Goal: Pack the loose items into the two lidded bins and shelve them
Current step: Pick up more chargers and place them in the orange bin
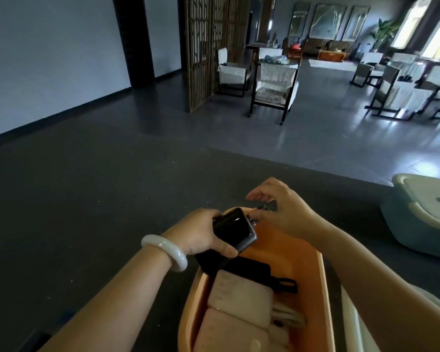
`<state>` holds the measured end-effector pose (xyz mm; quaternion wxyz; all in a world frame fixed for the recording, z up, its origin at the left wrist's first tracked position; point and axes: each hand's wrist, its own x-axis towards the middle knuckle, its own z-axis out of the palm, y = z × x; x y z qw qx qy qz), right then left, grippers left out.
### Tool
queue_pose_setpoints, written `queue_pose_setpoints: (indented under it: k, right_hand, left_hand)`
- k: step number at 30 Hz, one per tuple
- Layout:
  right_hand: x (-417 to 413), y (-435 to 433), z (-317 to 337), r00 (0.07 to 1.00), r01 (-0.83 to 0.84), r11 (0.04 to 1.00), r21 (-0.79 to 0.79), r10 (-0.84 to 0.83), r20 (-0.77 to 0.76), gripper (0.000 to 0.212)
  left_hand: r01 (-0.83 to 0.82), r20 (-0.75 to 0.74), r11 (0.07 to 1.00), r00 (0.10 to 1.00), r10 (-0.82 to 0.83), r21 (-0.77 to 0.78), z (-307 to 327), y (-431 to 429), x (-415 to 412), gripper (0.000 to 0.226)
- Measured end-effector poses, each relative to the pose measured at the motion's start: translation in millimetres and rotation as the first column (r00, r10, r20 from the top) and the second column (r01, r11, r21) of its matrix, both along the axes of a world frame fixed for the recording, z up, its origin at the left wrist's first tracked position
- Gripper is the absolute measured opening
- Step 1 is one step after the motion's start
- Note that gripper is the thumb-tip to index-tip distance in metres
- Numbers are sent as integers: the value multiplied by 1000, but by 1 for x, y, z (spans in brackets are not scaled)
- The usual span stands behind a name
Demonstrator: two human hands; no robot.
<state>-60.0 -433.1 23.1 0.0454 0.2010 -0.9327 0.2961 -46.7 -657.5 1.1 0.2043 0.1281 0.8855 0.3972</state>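
The left hand (201, 232) is gripping a black device (235, 229) with a grey metal edge. The fingers are curling round its far side and the thumb is pressing along its near edge. A white bangle (164, 251) is sitting on the left wrist.

The right hand (285, 212) is reaching in at the upper corner of the device. Its thumb tip is meeting a small metal fitting there, and the other fingers are arching above it, slightly spread. It is not possible to tell whether this hand is pinching the fitting or only touching it.

Both hands are holding the device just above the far end of an orange bin (324, 288), which is standing open. Inside the bin, a black pouch (252, 271) with a strap loop is lying towards the far end. Two beige padded blocks (239, 298) are lying side by side nearer the person, with pale folded material beside them on the right.

A second bin, pale green (417, 219), is standing on the floor well to the right, with a cream lid (422, 189) resting on top.

Both bins are sitting on a dark floor mat (87, 199). Farther back, a wooden lattice screen (208, 47) and several white-cushioned chairs (274, 82) are standing on grey tiles.
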Motion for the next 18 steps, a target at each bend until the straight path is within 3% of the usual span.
queue_pose_setpoints:
  k: [5, 9, 12, 16, 18]
  right_hand:
    - [-9, -9, 6, 936, -189, 978, 94, 150, 318, 30]
    - [-16, -8, 1, 898, -223, 965, 136, 149, 414, 32]
    - [-17, -4, -3, 889, -191, 977, 94, 132, 438, 25]
    - [-13, 14, -13, 893, -85, 991, 103, 30, 449, 20]
    - [-11, 24, -19, 886, -12, 990, 140, -54, 460, 17]
  left_hand:
    - [86, -66, 988, 993, -95, -126, 5, 18, -7, 58]
    - [77, -94, 990, 992, -89, -122, 3, 22, -11, 64]
    - [51, -107, 999, 993, -52, -11, -1, 18, -10, 59]
    - [-144, -183, 964, 965, 186, 224, -12, -1, -7, 39]
    - [-232, -118, 947, 958, 262, 222, -21, -10, -1, 39]
